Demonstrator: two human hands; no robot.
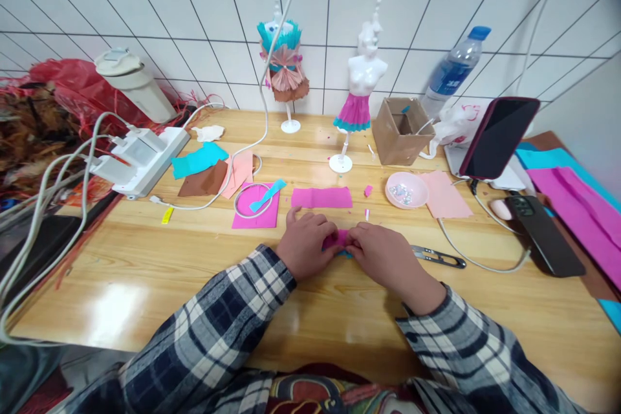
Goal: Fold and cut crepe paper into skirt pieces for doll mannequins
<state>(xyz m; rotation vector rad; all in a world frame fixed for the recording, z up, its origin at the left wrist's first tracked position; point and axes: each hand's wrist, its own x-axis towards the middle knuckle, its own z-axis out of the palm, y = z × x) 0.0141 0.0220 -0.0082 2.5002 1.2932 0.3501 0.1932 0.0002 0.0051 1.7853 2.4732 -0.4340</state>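
Pinching a small piece of magenta paper with both hands, right at the near middle of the wooden table. There's a bit of blue along its lower edge, poking out under the fingertips. The left hand has its fingers curled in, thumb below and index above, with the paper caught in the narrow space between them; one outer finger sticks out away from the rest. The right hand is doing pretty much the mirror thing, thumb and index closed up tight on the other end, and the remaining fingers tucked so I can't really make them out. Only a small gap between the two hands, and that's where most of the paper shows. Can't tell if the paper is touching the tabletop or held a touch above it.

Just beyond the hands lies a flat magenta strip, and left of that a magenta square with a blue strip lying over it. Black-handled snips sit just beside the right hand, partly hidden by it. Farther back stands a white mannequin in a magenta skirt with a blue hem.
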